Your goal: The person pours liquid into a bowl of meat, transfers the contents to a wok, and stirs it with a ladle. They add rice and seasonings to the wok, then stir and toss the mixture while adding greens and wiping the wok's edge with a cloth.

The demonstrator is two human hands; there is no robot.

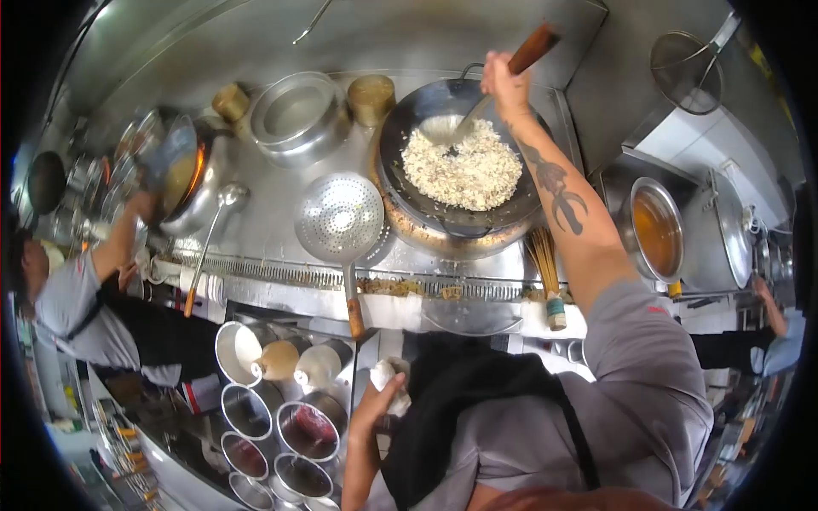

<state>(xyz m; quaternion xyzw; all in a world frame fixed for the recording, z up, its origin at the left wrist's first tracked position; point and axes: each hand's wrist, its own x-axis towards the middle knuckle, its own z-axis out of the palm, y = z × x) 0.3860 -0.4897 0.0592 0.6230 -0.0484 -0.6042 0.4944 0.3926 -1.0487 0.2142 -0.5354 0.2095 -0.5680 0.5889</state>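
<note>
My right hand [508, 85] is closed around the shaft of a wok ladle [535, 49], just below its wooden grip. The ladle's metal head, slightly blurred, touches the pale rice-like food [464, 170] near its upper left edge. That food, in small loose bits, lies in a dark wok [520, 140] on the burner. Low in front of my body, my left hand [375, 402] is wrapped around a crumpled white cloth [394, 379]. A round perforated strainer [339, 213] with a wooden handle lies left of the wok. To the wok's lower right is a bamboo brush [545, 264].
A wide metal pot [298, 115] stands at the back. Another ladle [223, 209] lies farther left, near a co-worker [85, 281] tending a flaming wok [183, 170]. Several ingredient tins [311, 430] crowd the lower left. A pot of orange liquid [656, 230] is at right.
</note>
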